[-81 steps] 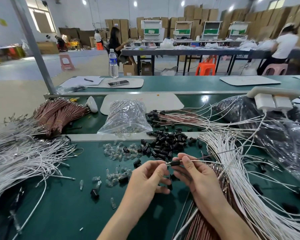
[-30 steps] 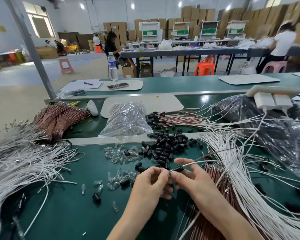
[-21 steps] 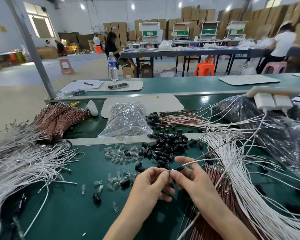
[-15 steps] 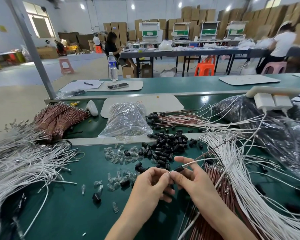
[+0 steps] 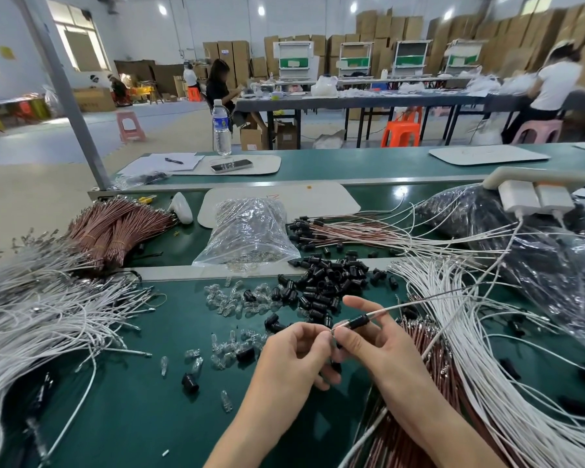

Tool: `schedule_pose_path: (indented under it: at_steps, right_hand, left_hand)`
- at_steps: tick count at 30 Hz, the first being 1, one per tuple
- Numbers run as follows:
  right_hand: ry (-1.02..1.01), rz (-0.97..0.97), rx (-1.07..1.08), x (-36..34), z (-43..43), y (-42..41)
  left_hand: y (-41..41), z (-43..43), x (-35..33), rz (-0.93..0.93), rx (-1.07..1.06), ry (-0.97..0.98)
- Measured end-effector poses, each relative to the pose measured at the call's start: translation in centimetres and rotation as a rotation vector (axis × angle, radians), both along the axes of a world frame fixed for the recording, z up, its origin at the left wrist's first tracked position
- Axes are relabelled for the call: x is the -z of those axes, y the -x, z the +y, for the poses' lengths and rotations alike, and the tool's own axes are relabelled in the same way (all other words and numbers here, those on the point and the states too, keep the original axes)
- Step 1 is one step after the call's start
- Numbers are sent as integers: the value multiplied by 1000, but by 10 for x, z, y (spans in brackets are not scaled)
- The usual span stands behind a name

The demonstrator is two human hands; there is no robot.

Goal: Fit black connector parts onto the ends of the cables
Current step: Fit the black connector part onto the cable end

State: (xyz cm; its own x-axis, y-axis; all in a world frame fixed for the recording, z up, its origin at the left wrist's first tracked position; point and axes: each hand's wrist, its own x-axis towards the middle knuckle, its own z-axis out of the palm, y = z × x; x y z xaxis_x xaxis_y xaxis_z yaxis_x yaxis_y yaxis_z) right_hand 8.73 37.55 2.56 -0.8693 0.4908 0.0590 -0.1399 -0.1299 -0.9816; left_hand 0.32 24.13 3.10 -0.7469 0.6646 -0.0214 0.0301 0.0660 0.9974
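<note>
Both hands up close over the green bench (image 5: 125, 410). Pinching the metal tip of a white cable (image 5: 409, 304) with the left hand (image 5: 294, 352). Gripping the black connector part (image 5: 358, 321) in the right hand (image 5: 372, 346), thumb and fingers curled round it, already threaded on that cable just behind the tip. Beyond the knuckles, a pile of black connectors (image 5: 328, 282) beside scattered clear bulbs (image 5: 228, 298). Off right, a fanned bundle of white cables (image 5: 480, 349).

Water bottle (image 5: 221, 130), phone (image 5: 231, 165) on white mat (image 5: 268, 164), pen (image 5: 174, 160) on papers (image 5: 148, 164) — clear bulb bag (image 5: 247, 231)
</note>
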Motion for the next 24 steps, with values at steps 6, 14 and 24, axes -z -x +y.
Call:
schedule_pose_path:
  at_steps: [6,14,24]
  right_hand:
    - [20,0,28,-1,-1,0]
    - [61,7,35,1,2,2]
    - [249,68,72,7,10,4]
  left_hand:
    - [1,-2,-1,2,41,-23]
    - [-1,-5,-2,205,32,38]
    - [28,-37,0,895,-376,647]
